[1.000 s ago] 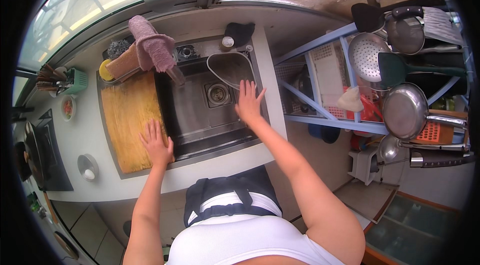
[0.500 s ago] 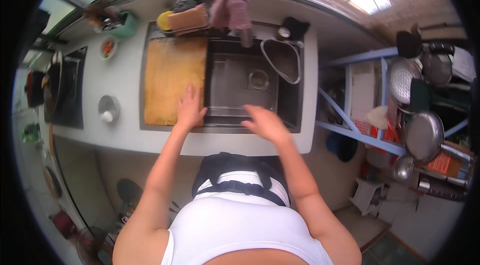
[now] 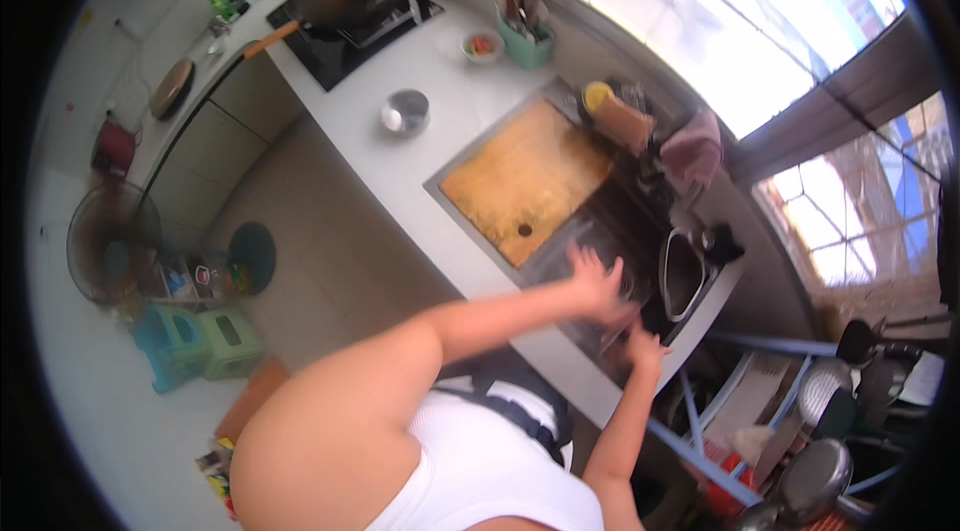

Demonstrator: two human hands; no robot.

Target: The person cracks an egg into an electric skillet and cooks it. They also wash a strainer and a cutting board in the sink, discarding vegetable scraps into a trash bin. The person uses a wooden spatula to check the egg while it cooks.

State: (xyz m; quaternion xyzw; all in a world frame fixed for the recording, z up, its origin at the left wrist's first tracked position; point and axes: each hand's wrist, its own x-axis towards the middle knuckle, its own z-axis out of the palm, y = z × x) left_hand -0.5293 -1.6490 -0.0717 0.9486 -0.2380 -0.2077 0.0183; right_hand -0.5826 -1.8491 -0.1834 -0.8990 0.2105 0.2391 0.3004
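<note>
My left hand (image 3: pixel 597 289) hangs over the sink (image 3: pixel 688 333) with its fingers spread, and nothing shows in it. Close beside it, toward the sink's right end, is my right hand (image 3: pixel 645 348); its fingers are smeared by motion, so I cannot tell what shape they make. A worn wooden cutting board (image 3: pixel 530 171) with a dark hole near one corner lies across the left part of the sink, apart from both hands. Along the sink's right side sits a strainer basket with a pale rim (image 3: pixel 668 276).
Behind the board are a brown sponge (image 3: pixel 623 125) and a draped pink cloth (image 3: pixel 692 149). A metal bowl (image 3: pixel 405 114) with something white in it, a small food bowl (image 3: pixel 482 48) and a green utensil holder (image 3: pixel 527 44) stand on the counter. Pans (image 3: pixel 815 481) fill a rack at right.
The view has swung toward the left, bringing the stove and stools in. My left hand has left the cutting board and come over the sink, next to my right hand.
</note>
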